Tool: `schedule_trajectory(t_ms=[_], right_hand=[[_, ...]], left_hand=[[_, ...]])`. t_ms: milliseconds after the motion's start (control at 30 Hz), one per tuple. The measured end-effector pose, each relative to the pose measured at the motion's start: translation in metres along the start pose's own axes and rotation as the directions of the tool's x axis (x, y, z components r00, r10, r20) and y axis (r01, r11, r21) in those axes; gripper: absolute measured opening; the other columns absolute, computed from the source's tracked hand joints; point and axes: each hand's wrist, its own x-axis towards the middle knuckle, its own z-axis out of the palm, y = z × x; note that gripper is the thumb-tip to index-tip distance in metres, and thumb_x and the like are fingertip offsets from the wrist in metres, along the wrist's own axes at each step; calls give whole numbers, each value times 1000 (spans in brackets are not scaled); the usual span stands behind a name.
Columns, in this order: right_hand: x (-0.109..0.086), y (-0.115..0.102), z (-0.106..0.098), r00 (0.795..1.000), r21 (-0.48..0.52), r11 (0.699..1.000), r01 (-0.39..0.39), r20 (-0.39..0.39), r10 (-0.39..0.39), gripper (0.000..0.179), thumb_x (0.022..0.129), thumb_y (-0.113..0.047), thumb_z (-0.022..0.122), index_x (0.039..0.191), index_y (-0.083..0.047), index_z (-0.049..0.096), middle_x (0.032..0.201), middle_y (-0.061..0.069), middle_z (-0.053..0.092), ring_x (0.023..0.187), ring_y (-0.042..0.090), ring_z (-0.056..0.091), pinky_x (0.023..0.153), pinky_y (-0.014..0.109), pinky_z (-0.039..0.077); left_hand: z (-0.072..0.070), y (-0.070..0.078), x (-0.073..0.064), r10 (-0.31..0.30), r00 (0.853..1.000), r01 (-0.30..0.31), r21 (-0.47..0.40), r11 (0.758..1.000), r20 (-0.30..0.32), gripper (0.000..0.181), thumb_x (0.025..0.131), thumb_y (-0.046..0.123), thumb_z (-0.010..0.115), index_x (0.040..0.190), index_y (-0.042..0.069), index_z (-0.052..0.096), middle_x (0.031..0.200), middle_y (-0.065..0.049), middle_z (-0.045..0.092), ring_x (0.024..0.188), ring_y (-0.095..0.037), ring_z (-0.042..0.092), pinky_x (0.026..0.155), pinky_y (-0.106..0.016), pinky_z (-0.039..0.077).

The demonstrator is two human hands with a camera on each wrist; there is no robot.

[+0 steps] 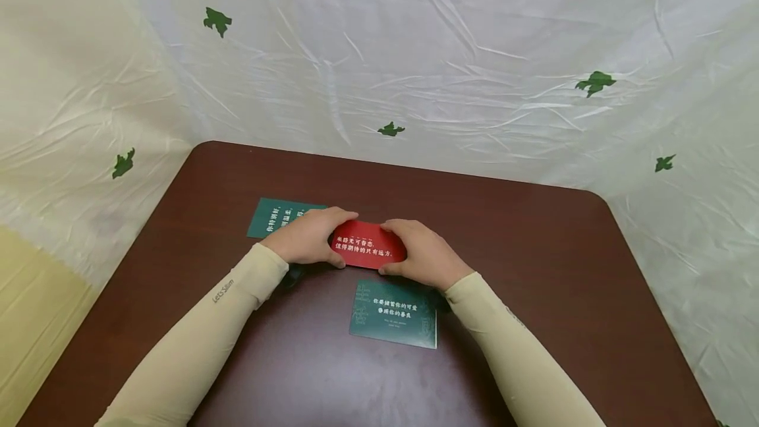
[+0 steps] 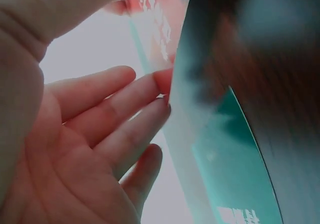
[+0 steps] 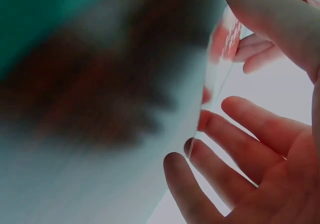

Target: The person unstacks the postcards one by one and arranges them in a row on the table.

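Red card held just beyond the near green card — left hand and right hand pinching opposite ends; light, even finger pressure appears advisable, lest it bow.

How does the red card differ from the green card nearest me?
The red card is bright red, while the green card is dark green. The red card is held at its ends between the left hand and right hand; the green card lies on the table, unheld. The red card is farther from you than the green card. Both carry white characters.
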Motion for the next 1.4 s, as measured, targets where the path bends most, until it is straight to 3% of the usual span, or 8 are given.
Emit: schedule_trajectory(t_ms=[167,400,600,767,900,1067,1267,1400], right_hand=[[23,3,4,1000,22,999,-22,20,22,90,79,-38,96,155,-13,56,149,7,64,135,29,59,111,49,57],[38,6,8,999,36,999,-22,34,20,90,80,-36,95,157,-12,54,152,7,62,138,29,57,114,49,55],[43,6,8,999,23,1000,-13,42,12,88,81,-37,94,156,-12,55,151,7,63,138,30,58,117,48,52],[46,5,8,999,19,1000,-13,48,12,89,81,-36,94,157,-12,54,152,8,62,139,30,58,117,49,52],[48,5,8,999,12,1000,-2,52,1,88,83,-35,93,158,-11,53,153,9,62,139,30,58,118,49,52],[42,7,6,999,23,1000,2,54,-4,91,84,-37,92,160,-10,50,163,10,53,149,33,51,122,50,48],[19,10,-4,1000,59,998,-23,-17,25,94,89,-45,87,166,-12,43,179,5,31,165,34,29,128,56,39],[-5,8,-12,999,24,1000,-9,-50,10,93,90,-47,86,166,-12,43,178,5,34,163,33,34,126,55,42]], left_hand=[[-3,-16,9,-31,1000,31,-19,999,-2,97,84,31,94,165,12,43,164,-9,52,147,-31,52,117,-48,53],[-6,-26,10,-54,998,54,-30,998,-7,96,86,32,93,166,12,43,166,-9,51,156,-37,42,122,-51,48],[-7,-27,10,-58,998,58,-42,997,-4,95,87,31,92,166,10,43,167,-10,49,158,-36,42,131,-52,35],[-7,-28,9,-87,996,87,-31,996,1,94,88,31,91,166,13,42,171,-12,44,161,-41,35,128,-55,40],[-6,-27,11,-89,996,89,-24,996,4,94,89,32,91,166,13,42,172,-12,43,163,-42,32,130,-56,36],[-6,-22,11,-85,996,85,-19,996,4,95,88,31,91,167,12,41,173,-14,41,163,-42,32,132,-57,32],[-5,-8,6,-57,998,56,-36,998,-21,106,84,27,94,170,12,33,175,-10,36,162,-38,33,126,-56,42],[-3,11,-8,0,999,-1,-46,999,-32,109,83,29,95,170,14,32,176,-7,36,164,-35,32,126,-56,43]])
